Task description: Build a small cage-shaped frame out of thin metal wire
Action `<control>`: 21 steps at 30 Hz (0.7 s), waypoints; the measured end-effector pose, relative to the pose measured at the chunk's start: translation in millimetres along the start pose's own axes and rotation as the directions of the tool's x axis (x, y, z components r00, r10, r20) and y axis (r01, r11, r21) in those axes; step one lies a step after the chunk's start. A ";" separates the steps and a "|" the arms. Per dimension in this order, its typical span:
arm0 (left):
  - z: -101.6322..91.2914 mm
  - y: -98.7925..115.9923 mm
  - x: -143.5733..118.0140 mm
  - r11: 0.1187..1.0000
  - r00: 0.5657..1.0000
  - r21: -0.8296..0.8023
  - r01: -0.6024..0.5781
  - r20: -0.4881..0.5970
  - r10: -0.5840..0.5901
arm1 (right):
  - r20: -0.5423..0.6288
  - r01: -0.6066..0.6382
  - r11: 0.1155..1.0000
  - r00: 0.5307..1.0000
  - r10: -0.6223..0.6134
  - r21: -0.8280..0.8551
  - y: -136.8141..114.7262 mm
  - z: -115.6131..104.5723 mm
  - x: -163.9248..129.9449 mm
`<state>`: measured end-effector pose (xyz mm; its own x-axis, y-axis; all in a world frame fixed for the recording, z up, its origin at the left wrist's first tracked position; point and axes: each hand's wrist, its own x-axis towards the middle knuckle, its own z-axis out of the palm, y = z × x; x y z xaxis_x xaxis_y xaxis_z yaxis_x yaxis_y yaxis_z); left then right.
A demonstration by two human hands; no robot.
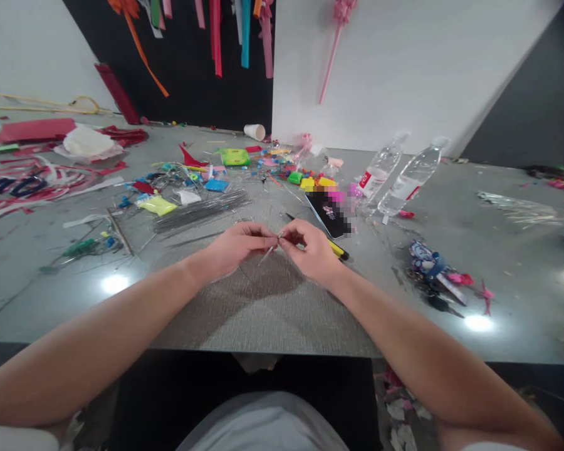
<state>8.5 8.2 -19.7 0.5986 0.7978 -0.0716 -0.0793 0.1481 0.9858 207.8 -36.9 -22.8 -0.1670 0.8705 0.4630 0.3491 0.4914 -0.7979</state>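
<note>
Both hands met over the tabletop (272, 313): left hand (237, 245) and right hand (310, 248) each had a pinched-shut grip on one thin wire (269, 252), slanting down between them. How far the work had got was unclear. Beyond lay a wire bundle (200, 213), phone (329, 213) and two bottles (395, 175).

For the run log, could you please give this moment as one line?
left hand pinching thin wire | right hand pinching same wire | over grey table
</note>
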 end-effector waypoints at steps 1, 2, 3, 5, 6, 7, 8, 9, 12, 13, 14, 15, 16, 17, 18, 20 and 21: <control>-0.1 -0.4 0.0 0.999 1.000 0.034 -0.025 0.000 0.025 | 0.001 -0.011 1.000 1.000 0.011 -0.003 -0.3 0.1 0.0; -0.4 -0.9 0.1 0.997 0.999 0.065 -0.049 0.000 0.049 | -0.002 -0.022 1.000 1.000 0.022 -0.008 -0.7 0.3 -0.1; -0.9 -1.6 0.3 0.993 0.998 0.091 -0.069 -0.001 0.070 | -0.006 -0.033 0.999 0.999 0.032 -0.015 -1.2 0.4 -0.3; -2.3 -2.8 0.8 0.987 0.995 0.127 -0.094 -0.002 0.095 | -0.021 -0.049 0.998 0.999 0.048 -0.032 -2.2 0.5 -0.8; -3.0 -3.3 1.1 0.985 0.995 0.141 -0.099 -0.001 0.101 | -0.028 -0.052 0.998 0.998 0.050 -0.040 -2.7 0.6 -1.0; -3.6 -3.5 1.2 0.983 0.995 0.153 -0.102 0.001 0.103 | -0.033 -0.051 0.998 0.998 0.050 -0.046 -3.2 0.6 -1.2; -4.1 -3.5 1.2 0.981 0.995 0.164 -0.103 0.002 0.104 | -0.034 -0.051 0.997 0.998 0.049 -0.051 -3.6 0.6 -1.4; -4.4 -3.3 1.1 0.980 0.995 0.172 -0.102 0.002 0.103 | -0.034 -0.051 0.997 0.998 0.049 -0.055 -3.9 0.6 -1.5; -4.5 -1.4 0.5 0.980 0.995 0.173 -0.098 0.010 0.098 | -0.040 -0.057 0.996 0.998 0.054 -0.064 -4.5 0.6 -1.6; -4.4 -0.6 0.4 0.981 0.995 0.168 -0.098 0.014 0.097 | -0.044 -0.061 0.996 0.997 0.058 -0.063 -4.4 0.7 -1.6; -4.3 0.2 0.3 0.981 0.995 0.164 -0.099 0.020 0.097 | -0.046 -0.063 0.996 0.997 0.060 -0.060 -4.2 0.7 -1.6; -4.1 0.9 0.2 0.982 0.995 0.161 -0.101 0.025 0.098 | -0.046 -0.061 0.996 0.997 0.058 -0.059 -3.7 0.8 -1.6; -4.1 1.5 0.2 0.982 0.995 0.160 -0.102 0.028 0.098 | -0.044 -0.053 0.997 0.998 0.050 -0.058 -3.0 0.9 -1.7; -4.0 1.9 0.2 0.982 0.995 0.159 -0.101 0.030 0.097 | -0.040 -0.040 0.997 0.998 0.037 -0.060 -2.2 0.9 -1.8; -3.9 2.4 0.1 0.983 0.995 0.154 -0.099 0.033 0.095 | -0.035 -0.023 0.998 0.999 0.021 -0.063 -1.4 1.0 -2.0; -3.7 3.3 -0.4 0.987 0.995 0.134 -0.089 0.044 0.084 | -0.025 0.010 0.998 1.000 -0.012 -0.067 -0.1 0.8 -2.4; -3.6 3.8 -0.8 0.989 0.996 0.122 -0.083 0.047 0.078 | -0.017 0.024 0.998 1.000 -0.026 -0.063 0.2 0.7 -2.6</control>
<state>4.9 10.3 -16.4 0.6277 0.7783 0.0125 -0.0311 0.0090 0.9995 207.7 -39.1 -24.4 -0.1600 0.8570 0.4898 0.4025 0.5097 -0.7604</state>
